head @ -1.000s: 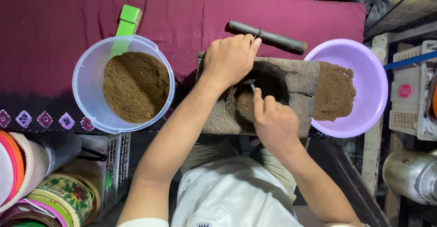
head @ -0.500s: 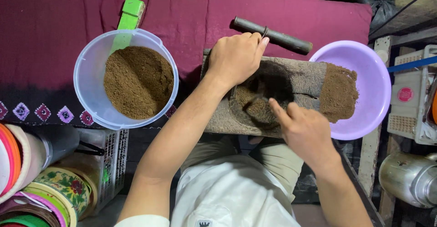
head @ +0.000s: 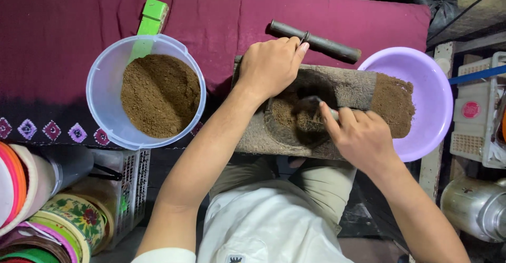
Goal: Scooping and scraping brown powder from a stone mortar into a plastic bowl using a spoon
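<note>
Green paddle (head: 150,17); metal vessel (head: 474,205); floral tins (head: 74,223)

Bare forearms, short white sleeve (head: 158,255) at the left arm, white shirt (head: 263,226), khaki trousers (head: 321,181).

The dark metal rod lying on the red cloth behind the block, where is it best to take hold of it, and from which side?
Grip the metal rod on its longer bare right part, coming from above. It lies flat on the red cloth, and the left hand crowds its left end near the small collar.
</note>
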